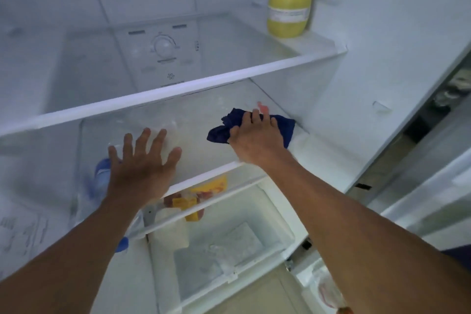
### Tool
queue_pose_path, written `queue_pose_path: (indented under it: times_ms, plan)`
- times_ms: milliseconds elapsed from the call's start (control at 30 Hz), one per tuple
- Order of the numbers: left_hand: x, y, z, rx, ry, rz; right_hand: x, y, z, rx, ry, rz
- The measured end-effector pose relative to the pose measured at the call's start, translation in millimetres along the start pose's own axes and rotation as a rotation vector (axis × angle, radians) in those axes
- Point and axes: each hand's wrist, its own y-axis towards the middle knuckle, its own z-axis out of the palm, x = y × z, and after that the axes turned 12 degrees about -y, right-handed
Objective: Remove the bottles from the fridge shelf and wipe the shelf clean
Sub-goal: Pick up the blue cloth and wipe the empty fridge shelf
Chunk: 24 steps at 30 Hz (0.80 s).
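Two hands work on the middle glass shelf of an open fridge. The right hand lies palm down on a dark blue cloth, fingers bent over it, pressing it onto the glass near the right rear part of the shelf, close to the right side wall. The left hand is spread flat, fingers apart, at the front left of the same shelf, its wrist over the white front edge strip. Bare glass lies between the hands and behind the left hand. The upper shelf overhangs this space, limiting the room above. On its right rear corner stands a yellow lemon-shaped squeeze bottle with a green cap. Below, a blue-capped bottle shows blurred through the glass at the left, beside yellow packages.
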Motion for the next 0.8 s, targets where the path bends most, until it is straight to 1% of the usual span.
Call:
queue_pose_path:
  times_ms: [67,133,200,233,267,367,433,500,533,600,667,700,733,800]
  plan:
    - [-6.9,-2.1,-0.1,-0.010,-0.014,-0.024,9.7,12.7,-2.6,0.014,0.001,-0.029]
    - [-9.3,-2.6,-3.2,0.025,-0.030,-0.057,10.6,-7.5,0.3,-0.013,-0.018,-0.145]
    - [-11.6,-4.0,-6.0,0.033,-0.042,-0.055,-7.6,-36.8,13.3,-0.056,-0.069,-0.227]
    - [-12.6,-4.5,-7.1,0.038,-0.023,-0.050,-19.7,-37.8,15.0,-0.044,-0.131,-0.232]
    - [-12.4,-4.3,-7.6,0.044,-0.005,-0.047,-27.3,-28.6,12.7,-0.014,-0.141,-0.189]
    - [-12.3,1.8,-7.4,0.047,0.013,0.007,-20.7,17.7,7.3,0.009,-0.138,-0.065]
    - [-8.2,4.6,-7.1,0.040,0.017,0.125,-10.2,21.1,9.7,0.002,-0.190,-0.095]
    - [-5.5,7.8,-4.1,0.052,-0.039,0.223,-20.5,2.6,23.6,-0.047,-0.199,-0.200]
    - [-4.3,10.6,-3.3,0.066,-0.069,0.240,-31.5,-8.0,28.3,-0.045,-0.192,-0.211]
    - [-0.2,14.9,-1.2,0.075,-0.094,0.252,-44.0,2.8,25.5,-0.002,-0.220,-0.147]
    - [2.3,16.7,1.6,0.080,-0.076,0.256,-32.0,34.0,16.9,-0.028,-0.193,-0.090]
    - [2.5,17.1,2.9,0.084,-0.075,0.260,-23.0,45.7,12.1,-0.011,-0.159,-0.061]
    - [2.6,17.6,2.9,0.086,-0.080,0.261,-17.8,50.6,8.9,0.004,-0.164,-0.070]
    - [2.9,19.5,1.8,0.087,-0.094,0.258,-23.6,35.8,4.9,0.018,-0.238,-0.201]
